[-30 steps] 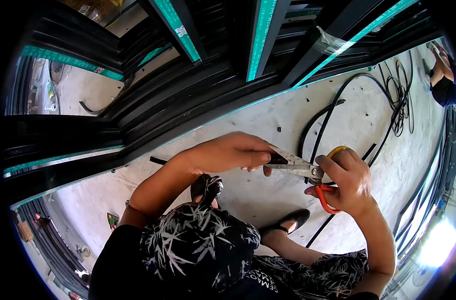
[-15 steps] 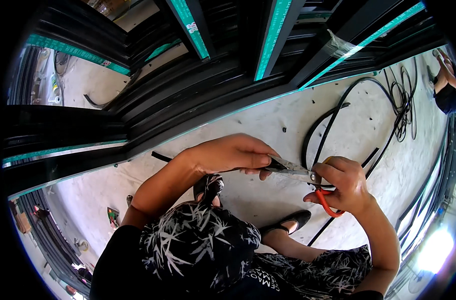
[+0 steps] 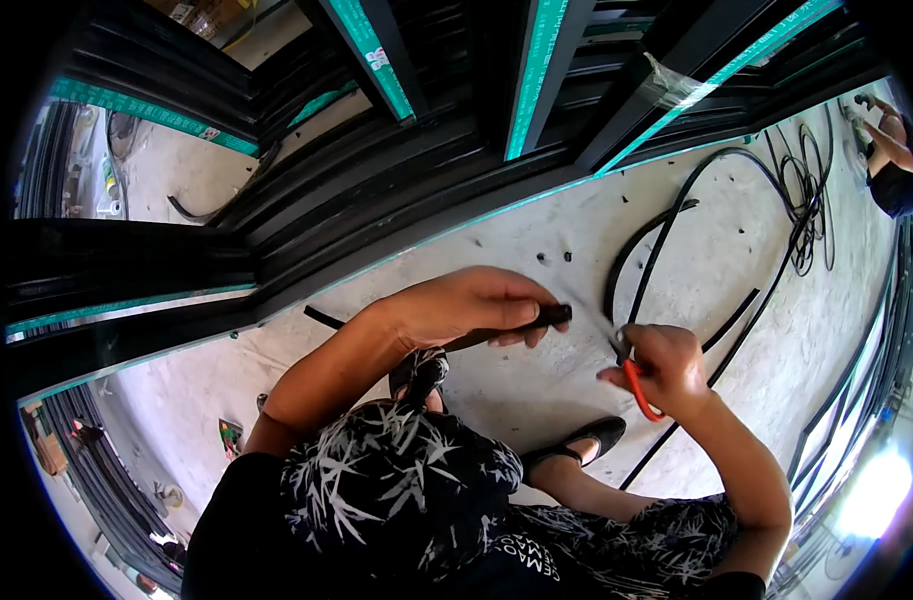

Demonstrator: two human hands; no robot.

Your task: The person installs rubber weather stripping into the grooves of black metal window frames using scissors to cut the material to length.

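My left hand (image 3: 466,305) is closed around a black rubber strip (image 3: 559,313), pinched between thumb and fingers with its blunt end sticking out just past the fingertips. The rest of the strip passes back under my wrist and is partly hidden. To the right, my right hand (image 3: 674,365) grips scissors with red-orange handles (image 3: 639,390). Their blades are blurred by motion and point up and left, apart from the strip. Two small black bits (image 3: 567,257) lie on the floor just beyond my left hand.
A large black frame (image 3: 376,225) with green tape crosses the far side. Long black strip (image 3: 801,195) lies looped on the pale floor (image 3: 516,385) at the right. Another person (image 3: 896,165) crouches at the far right. Black bars (image 3: 101,460) are stacked at the left.
The scissors have come away from the strip's end, and my right hand has shifted slightly left. A second small black bit now shows on the floor beyond my left hand, which has hardly moved.
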